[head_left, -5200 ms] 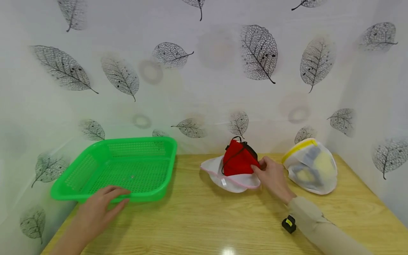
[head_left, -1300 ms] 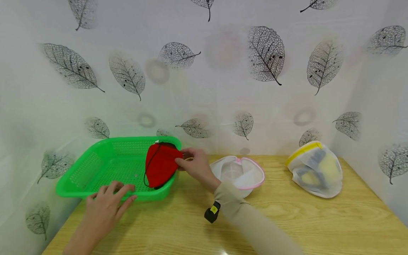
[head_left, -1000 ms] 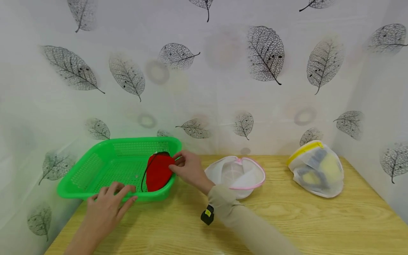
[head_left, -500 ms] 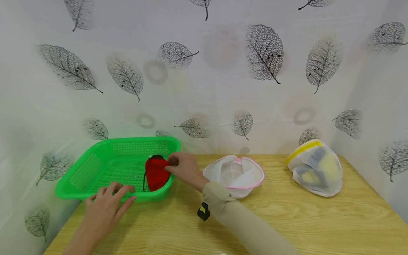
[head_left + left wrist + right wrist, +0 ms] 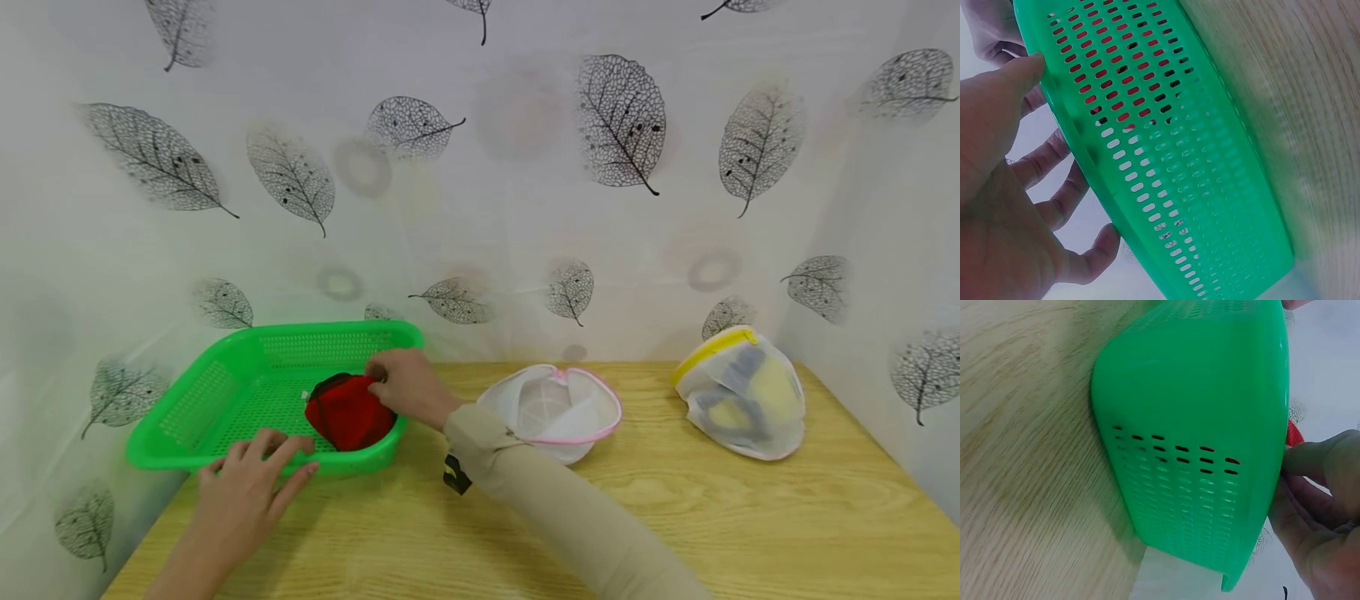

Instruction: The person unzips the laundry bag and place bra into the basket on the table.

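My left hand (image 5: 243,492) is at the near rim of a green plastic basket (image 5: 270,462), fingers curled over the edge and thumb outside it. In the left wrist view the thumb (image 5: 1025,69) meets the rim. With my right hand (image 5: 408,387) I pinch a red cloth item (image 5: 352,417) with black edging, which sits low inside the basket's right end. In the right wrist view the basket wall hides most of it; only a red corner (image 5: 1294,434) shows beside the fingers.
Right of the basket lies an opened white mesh bag (image 5: 543,408) with pink trim. Farther right stands a white mesh bag with a yellow zipper (image 5: 738,396), dark and yellow things showing through. A leaf-printed curtain (image 5: 510,200) backs the wooden table (image 5: 750,533).
My right hand has carried the red cloth item from the pink-trimmed bag leftward into the basket, then lower and further left inside. The left hand has shifted slightly onto the rim.
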The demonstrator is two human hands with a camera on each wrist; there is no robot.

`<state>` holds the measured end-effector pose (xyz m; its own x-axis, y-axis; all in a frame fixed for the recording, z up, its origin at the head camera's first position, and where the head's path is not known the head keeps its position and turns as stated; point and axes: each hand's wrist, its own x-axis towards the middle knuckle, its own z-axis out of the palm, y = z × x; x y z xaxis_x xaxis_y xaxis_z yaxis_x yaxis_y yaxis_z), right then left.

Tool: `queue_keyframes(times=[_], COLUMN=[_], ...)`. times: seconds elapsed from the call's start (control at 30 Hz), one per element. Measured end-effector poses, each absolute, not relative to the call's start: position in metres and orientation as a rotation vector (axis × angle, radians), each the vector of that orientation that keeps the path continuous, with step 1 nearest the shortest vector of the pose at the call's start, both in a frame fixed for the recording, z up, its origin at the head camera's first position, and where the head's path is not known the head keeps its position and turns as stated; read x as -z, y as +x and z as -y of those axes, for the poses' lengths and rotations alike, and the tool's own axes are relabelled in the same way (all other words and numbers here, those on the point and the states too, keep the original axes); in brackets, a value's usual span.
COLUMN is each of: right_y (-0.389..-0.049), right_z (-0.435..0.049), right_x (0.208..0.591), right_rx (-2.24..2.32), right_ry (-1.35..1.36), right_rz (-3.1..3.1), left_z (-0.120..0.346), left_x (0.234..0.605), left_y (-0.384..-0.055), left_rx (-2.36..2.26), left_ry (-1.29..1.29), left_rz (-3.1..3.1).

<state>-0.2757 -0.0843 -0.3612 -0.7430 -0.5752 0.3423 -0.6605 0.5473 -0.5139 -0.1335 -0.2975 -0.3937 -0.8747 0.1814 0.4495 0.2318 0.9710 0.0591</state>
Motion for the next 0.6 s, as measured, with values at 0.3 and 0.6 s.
queue_keyframes(times=[0.3, 0.6], right_y=[-0.2781, -0.2790], right_z=[0.0899, 0.0899], right_x=[0.3654, 0.3688], right_rx=[-0.953, -0.951], right_ry=[1.033, 1.001], right_rz=[2.678, 2.700], left_z=[0.2966, 0.2970], left_x=[0.3932, 0.3945], left_y=[-0.1336, -0.1329], left_rx=[0.154, 0.160], left_ry=[-0.296, -0.299], left_rz=[2.657, 2.644])
